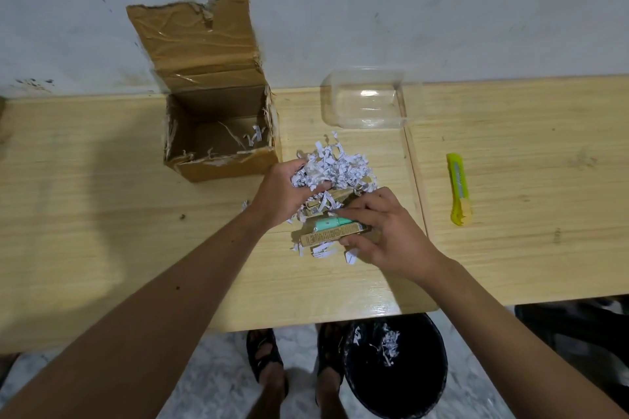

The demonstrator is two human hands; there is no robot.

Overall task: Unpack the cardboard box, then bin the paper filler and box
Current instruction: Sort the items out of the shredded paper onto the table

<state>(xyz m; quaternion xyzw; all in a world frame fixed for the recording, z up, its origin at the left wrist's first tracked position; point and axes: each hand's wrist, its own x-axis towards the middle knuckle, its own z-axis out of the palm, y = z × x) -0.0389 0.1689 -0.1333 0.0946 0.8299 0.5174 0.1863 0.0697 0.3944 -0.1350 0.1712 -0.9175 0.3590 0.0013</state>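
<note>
Gripping a clump of shredded paper filler [335, 168], the left hand [289, 192] has its fingers curled shut around the strips above the wooden table [136, 231]. The right hand [384, 231] pinches a small tan carton [328, 235] with a mint-green item on it. Left of the pile, the cardboard box [218, 133] stands open, nearly empty. A black bin [394, 367] sits on the floor below, and a yellow utility knife [459, 189] and a clear plastic tray [366, 100] lie to the right.
</note>
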